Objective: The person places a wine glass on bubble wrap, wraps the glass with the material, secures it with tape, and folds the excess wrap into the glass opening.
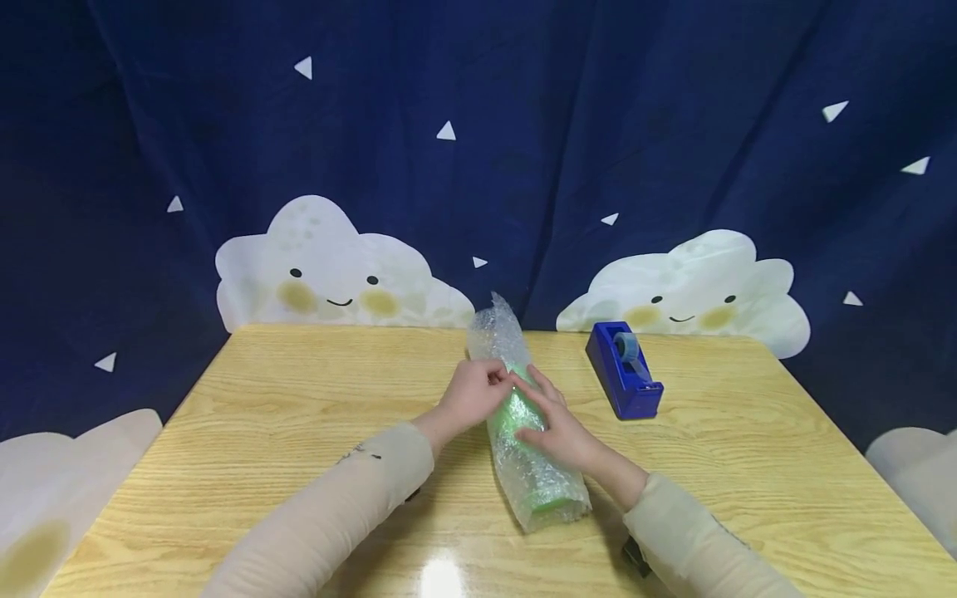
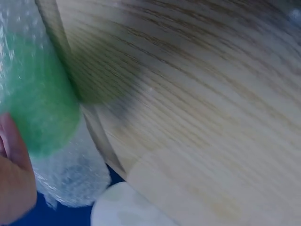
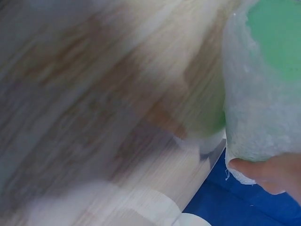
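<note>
Bending over the bubble-wrapped bundle (image 1: 515, 415), your two hands met at its upper middle, with fingertips close together on the wrap. Your left hand (image 1: 473, 392) had its fingers curled at the bundle's left side; whether they pinched the film could not be told. Your right hand (image 1: 557, 428) lay spread and unclenched from the right, its thumb resting lower on the wrap. The bundle lay lengthwise on the wooden table (image 1: 321, 399) between your forearms, slanting from upper left to lower right.

The plastic was clear, glossy and crinkled, rising to a ragged point at the far end. Through it showed a bright green object (image 2: 40, 99), its exact shape blurred by the bubbles.

That far end overlapped the table's back edge in your view, against the navy curtain (image 1: 508, 83); the near end stopped short of you. To the right, near the bundle but apart from it, stood a blue tape dispenser (image 1: 620, 382) holding a tape roll (image 1: 625, 345). Tabletop stretched widely toward both side edges.
</note>
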`<state>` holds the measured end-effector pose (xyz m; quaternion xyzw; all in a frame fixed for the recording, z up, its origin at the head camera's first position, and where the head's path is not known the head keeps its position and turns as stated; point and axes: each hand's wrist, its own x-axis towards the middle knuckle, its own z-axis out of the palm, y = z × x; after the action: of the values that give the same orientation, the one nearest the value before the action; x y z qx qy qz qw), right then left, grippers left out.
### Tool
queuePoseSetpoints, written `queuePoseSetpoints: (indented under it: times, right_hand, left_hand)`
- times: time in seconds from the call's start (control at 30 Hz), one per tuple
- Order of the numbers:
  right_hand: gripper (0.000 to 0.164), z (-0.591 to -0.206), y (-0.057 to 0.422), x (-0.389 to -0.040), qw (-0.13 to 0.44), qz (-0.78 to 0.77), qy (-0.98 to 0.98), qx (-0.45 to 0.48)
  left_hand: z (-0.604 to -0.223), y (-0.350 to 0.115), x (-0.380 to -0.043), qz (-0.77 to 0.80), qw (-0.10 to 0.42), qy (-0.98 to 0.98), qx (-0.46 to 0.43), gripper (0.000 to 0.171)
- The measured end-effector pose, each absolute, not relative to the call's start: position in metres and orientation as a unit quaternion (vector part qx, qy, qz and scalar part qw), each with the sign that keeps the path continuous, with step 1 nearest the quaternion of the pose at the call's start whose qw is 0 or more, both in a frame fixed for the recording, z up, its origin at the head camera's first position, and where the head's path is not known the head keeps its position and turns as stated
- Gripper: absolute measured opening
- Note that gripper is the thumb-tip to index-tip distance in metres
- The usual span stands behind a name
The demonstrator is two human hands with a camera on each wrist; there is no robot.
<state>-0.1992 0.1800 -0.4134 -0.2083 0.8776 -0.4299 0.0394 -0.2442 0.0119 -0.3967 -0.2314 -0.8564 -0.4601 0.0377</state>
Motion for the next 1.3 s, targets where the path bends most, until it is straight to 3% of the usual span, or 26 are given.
queuePoseSetpoints:
  times: [0.23,0.47,0.87,1.3]
  right_hand:
    - [0.074,-0.411,0.18,-0.201,0.051,-0.417,0.885,-0.2]
    - [0.072,-0.411,0.18,-0.202,0.052,-0.428,0.88,-0.197]
    - [0.08,-0.411,0.183,-0.203,0.048,-0.447,0.87,-0.201]
    - [0.077,-0.414,0.185,-0.204,0.055,-0.465,0.86,-0.203]
  left_hand:
    - [-0.399,0.008,-0.253,-0.596,-0.111,-0.772,-0.189,0.023]
    - [-0.401,0.003,-0.26,-0.596,-0.163,-0.762,-0.193,0.017]
    - [-0.396,0.001,-0.255,-0.553,-0.126,-0.786,-0.245,0.016]
    - [-0.399,0.013,-0.25,-0.572,-0.083,-0.792,-0.195,0.011]
